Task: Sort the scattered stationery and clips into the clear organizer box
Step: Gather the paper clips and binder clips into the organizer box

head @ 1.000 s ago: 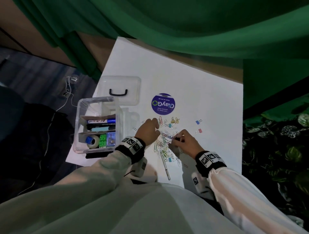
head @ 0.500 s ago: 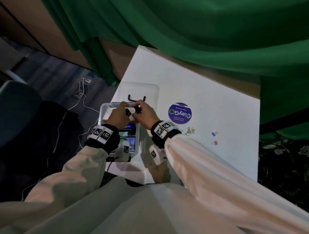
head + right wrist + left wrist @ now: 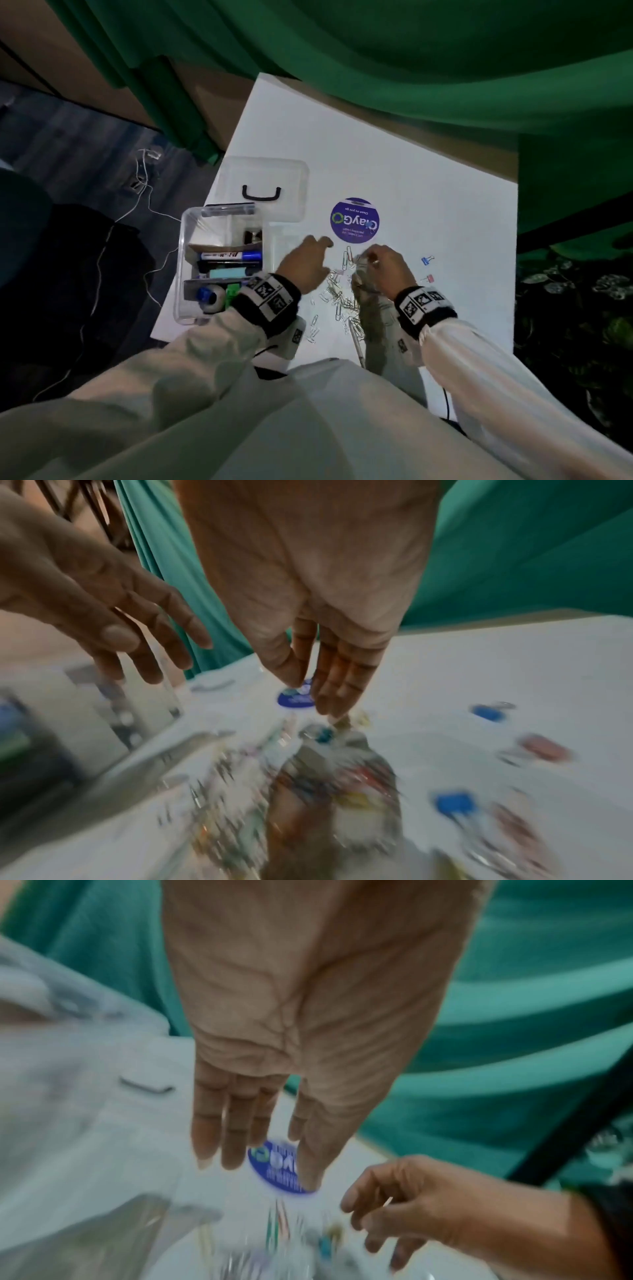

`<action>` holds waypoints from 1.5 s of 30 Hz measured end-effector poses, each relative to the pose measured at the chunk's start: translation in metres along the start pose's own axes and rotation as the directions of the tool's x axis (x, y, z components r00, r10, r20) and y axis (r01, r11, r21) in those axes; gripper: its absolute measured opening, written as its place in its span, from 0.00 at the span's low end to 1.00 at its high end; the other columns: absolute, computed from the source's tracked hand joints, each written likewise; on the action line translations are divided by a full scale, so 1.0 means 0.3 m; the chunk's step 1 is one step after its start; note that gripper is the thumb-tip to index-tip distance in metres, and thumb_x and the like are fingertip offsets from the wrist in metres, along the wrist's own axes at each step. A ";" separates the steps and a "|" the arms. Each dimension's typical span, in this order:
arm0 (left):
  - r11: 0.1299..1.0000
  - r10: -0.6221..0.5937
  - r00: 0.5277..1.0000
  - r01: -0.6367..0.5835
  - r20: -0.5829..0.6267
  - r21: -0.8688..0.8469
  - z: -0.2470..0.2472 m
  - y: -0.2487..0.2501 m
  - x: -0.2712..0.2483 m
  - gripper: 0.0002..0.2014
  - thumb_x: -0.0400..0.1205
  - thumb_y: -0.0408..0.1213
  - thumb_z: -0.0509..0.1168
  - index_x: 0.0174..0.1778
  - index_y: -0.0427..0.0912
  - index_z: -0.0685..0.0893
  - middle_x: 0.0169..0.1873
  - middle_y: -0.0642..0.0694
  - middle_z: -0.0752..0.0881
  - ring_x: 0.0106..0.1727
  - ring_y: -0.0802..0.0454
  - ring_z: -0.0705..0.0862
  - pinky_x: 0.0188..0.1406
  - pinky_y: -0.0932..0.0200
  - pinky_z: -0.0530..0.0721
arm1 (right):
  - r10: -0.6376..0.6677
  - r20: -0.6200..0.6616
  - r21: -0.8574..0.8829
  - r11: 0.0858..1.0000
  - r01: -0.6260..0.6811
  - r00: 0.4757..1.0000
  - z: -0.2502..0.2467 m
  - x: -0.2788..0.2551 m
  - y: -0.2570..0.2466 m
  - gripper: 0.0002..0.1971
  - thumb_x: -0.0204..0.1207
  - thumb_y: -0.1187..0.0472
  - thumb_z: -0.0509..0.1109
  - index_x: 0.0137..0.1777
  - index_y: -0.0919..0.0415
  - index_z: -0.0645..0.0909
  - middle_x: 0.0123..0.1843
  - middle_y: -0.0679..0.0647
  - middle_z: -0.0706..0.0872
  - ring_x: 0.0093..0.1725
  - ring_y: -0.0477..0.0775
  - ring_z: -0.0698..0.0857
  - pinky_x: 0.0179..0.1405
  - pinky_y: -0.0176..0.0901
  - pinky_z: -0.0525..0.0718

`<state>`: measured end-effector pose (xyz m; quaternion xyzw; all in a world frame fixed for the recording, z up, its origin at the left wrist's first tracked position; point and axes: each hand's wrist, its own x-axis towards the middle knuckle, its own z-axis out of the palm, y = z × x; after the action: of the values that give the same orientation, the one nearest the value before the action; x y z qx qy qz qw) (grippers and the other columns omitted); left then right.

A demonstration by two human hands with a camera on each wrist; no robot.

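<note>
While both hands hover over the white table (image 3: 428, 178), the scene lies as follows.

Left hand: the left hand (image 3: 303, 262) is released, its fingers (image 3: 236, 1131) straight and spread downward in the wrist view, holding nothing.

Right hand: the right hand (image 3: 385, 265) has its fingers (image 3: 337, 680) extended downward and close together, thumb near the index tip; whether anything is pinched there I cannot tell, as the wrist view is blurred.

Paper clips: the heap of paper clips (image 3: 337, 294) lies on the table between the two hands and toward the wrists.

Organizer box: the clear organizer box (image 3: 191, 219) stands open just to the outer side of the left hand, holding a blue-capped marker (image 3: 231, 255) and other small items in its compartments.

Lid: the clear lid (image 3: 263, 186), with a black handle, lies flat beyond the left hand's fingertips, touching the box's far end.

Sticker: a round purple sticker (image 3: 355, 220) sits just beyond both hands' fingertips.

Binder clips: a blue binder clip (image 3: 426, 260) and a pink binder clip (image 3: 429, 278) lie near the outer side of the right hand.

Pen: a slim pen (image 3: 356, 346) lies beside the right wrist, under the clip heap's near edge.
</note>
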<state>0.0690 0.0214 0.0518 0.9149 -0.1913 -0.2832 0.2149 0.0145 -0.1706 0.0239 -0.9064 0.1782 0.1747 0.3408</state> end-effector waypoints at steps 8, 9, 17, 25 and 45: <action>0.929 -0.097 0.987 0.044 0.128 0.368 0.339 0.016 0.060 0.46 0.65 0.44 0.81 0.74 0.44 0.61 0.69 0.38 0.63 0.67 0.36 0.68 0.52 0.41 0.82 | 0.189 0.025 -0.234 0.956 -0.178 0.982 0.101 -0.110 0.219 0.30 0.68 0.50 0.79 0.66 0.58 0.71 0.65 0.61 0.70 0.65 0.64 0.72 0.54 0.56 0.81; 0.935 -0.072 0.990 0.023 0.124 0.355 0.354 0.027 0.056 0.43 0.66 0.43 0.80 0.72 0.44 0.62 0.68 0.37 0.63 0.66 0.36 0.68 0.50 0.42 0.83 | 0.157 0.036 -0.250 0.958 -0.143 0.987 0.128 -0.116 0.207 0.31 0.66 0.51 0.81 0.65 0.57 0.71 0.64 0.60 0.70 0.64 0.63 0.72 0.53 0.56 0.82; 0.973 -0.032 0.995 0.009 0.095 0.231 0.356 0.042 0.064 0.15 0.79 0.24 0.55 0.61 0.39 0.72 0.58 0.36 0.72 0.56 0.36 0.76 0.47 0.48 0.77 | -0.044 0.082 -0.265 0.962 0.065 0.996 0.209 -0.117 0.174 0.14 0.75 0.69 0.67 0.60 0.61 0.77 0.58 0.60 0.77 0.54 0.64 0.81 0.50 0.53 0.84; 0.999 -0.040 0.999 0.041 -0.026 0.011 0.297 0.029 0.042 0.06 0.77 0.27 0.59 0.45 0.39 0.79 0.45 0.40 0.78 0.45 0.41 0.79 0.42 0.52 0.75 | -0.052 -0.010 -0.028 0.998 0.051 0.999 0.076 -0.094 0.243 0.06 0.76 0.69 0.68 0.50 0.61 0.83 0.50 0.58 0.87 0.50 0.59 0.86 0.53 0.53 0.85; 0.923 -0.260 0.833 0.064 -0.489 -0.381 -0.352 -0.288 -0.200 0.05 0.75 0.26 0.70 0.38 0.41 0.85 0.28 0.47 0.83 0.27 0.53 0.81 0.30 0.65 0.78 | -0.420 0.034 0.570 0.753 0.327 0.907 0.078 0.002 -0.532 0.03 0.77 0.64 0.74 0.46 0.57 0.83 0.36 0.57 0.90 0.35 0.57 0.90 0.44 0.55 0.91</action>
<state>0.1060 0.1518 0.1135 0.9173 0.0081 -0.0664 0.3926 0.0811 -0.0425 0.0956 -0.7689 0.0079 0.1162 0.6287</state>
